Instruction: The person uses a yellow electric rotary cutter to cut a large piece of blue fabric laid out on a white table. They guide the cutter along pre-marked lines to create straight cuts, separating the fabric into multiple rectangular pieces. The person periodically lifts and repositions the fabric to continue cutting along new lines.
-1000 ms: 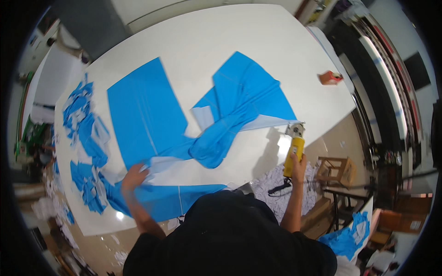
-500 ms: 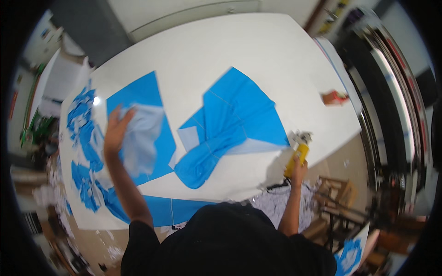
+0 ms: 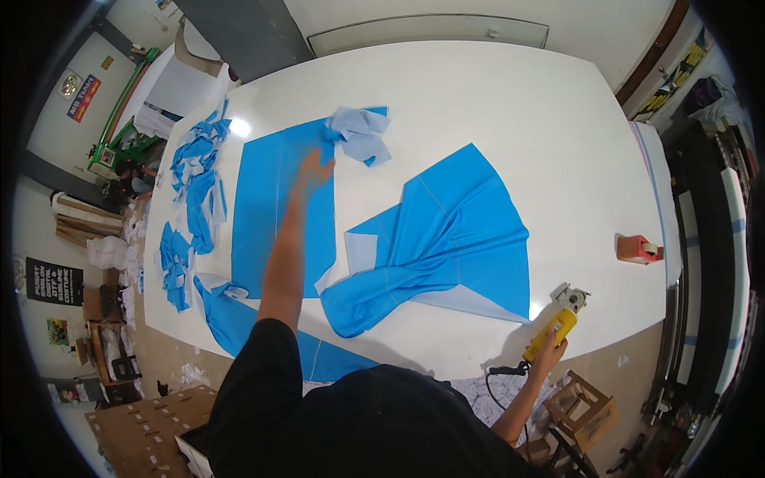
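My right hand (image 3: 550, 350) grips a yellow handheld electric fabric cutter (image 3: 551, 334) by its body, metal head up, at the table's near right edge. Stretched out over a flat blue fabric panel (image 3: 259, 207), my left hand (image 3: 316, 167) is smeared by motion. Just beyond its fingers is a crumpled fabric piece (image 3: 362, 135), pale side showing with blue edges; whether the fingers hold it I cannot tell. Right of the panel lies a folded, wrinkled blue fabric piece (image 3: 470, 215) with pale corners turned over. Another blue strip (image 3: 315, 354) runs along the near edge, partly hidden by my body.
Heaps of blue fabric scraps (image 3: 199, 175) lie along the left side of the white table (image 3: 478, 95). A red tape dispenser (image 3: 639, 249) sits near the right edge. The cutter's black cord (image 3: 496, 390) hangs off the near edge, beside a wooden stool (image 3: 586, 406).
My left hand has swept away from me and rightward over the panel, and the crumpled fabric piece has moved the same way. The cutter stays in my right hand. The view has shifted.
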Demonstrator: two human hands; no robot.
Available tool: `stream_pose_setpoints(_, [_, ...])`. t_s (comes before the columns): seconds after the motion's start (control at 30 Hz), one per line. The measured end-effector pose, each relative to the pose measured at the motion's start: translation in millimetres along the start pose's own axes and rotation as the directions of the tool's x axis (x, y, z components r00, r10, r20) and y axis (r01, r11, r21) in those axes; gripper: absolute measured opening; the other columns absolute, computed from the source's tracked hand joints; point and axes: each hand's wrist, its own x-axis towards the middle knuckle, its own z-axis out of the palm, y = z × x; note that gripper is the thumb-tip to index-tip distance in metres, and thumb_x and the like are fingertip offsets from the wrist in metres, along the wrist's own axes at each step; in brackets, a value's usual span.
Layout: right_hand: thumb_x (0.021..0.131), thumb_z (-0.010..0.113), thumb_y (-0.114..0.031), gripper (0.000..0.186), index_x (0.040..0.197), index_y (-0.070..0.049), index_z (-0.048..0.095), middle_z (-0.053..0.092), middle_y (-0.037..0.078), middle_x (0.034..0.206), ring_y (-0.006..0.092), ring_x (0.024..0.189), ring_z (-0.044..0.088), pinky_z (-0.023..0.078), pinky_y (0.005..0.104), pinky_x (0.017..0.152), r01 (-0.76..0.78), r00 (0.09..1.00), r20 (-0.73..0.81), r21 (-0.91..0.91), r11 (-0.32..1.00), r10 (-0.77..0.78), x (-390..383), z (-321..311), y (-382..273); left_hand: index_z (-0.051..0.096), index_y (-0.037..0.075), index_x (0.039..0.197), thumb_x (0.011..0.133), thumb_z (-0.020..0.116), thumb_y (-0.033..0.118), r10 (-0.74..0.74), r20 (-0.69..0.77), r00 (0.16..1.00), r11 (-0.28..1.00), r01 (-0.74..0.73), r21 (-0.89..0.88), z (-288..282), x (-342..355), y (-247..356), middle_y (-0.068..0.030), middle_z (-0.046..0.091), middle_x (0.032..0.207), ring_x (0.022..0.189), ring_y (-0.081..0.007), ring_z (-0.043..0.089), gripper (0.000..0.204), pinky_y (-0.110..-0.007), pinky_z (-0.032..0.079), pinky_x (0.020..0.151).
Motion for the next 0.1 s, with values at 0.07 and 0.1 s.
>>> stream_pose_setpoints(0.07, [0.095, 0.066, -0.031, 0.05, 0.13, 0.001, 0.047, 0.063, 0.017, 0.1, 0.0241, 0.07, 0.067, 0.058, 0.0357, 0.056, 0.014, 0.999, -0.037, -0.004, 1.0, -0.014, 6, -3, 2, 0.037, -0.006, 0.154, 0.092, 0.07, 0.044, 0.068, 0.001, 0.998, 0.932, -0.064, 0.358, 44, -32, -7, -0.0261, 0.015, 0.169, 0.156, -0.0433, 0.016, 0.086, -0.05, 0.021, 0.126])
stream_pose_setpoints(0.1, [0.095, 0.066, -0.031, 0.05, 0.13, 0.0, 0.047, 0.063, 0.017, 0.101, 0.0242, 0.071, 0.068, 0.058, 0.0357, 0.056, 0.018, 0.999, -0.035, -0.007, 1.0, -0.018, 8, -5, 4, 0.037, -0.006, 0.154, 0.092, 0.07, 0.044, 0.056, -0.004, 0.998, 0.93, -0.051, 0.363, 40, -31, -13, -0.0261, 0.015, 0.169, 0.156, -0.0433, 0.016, 0.086, -0.05, 0.021, 0.126])
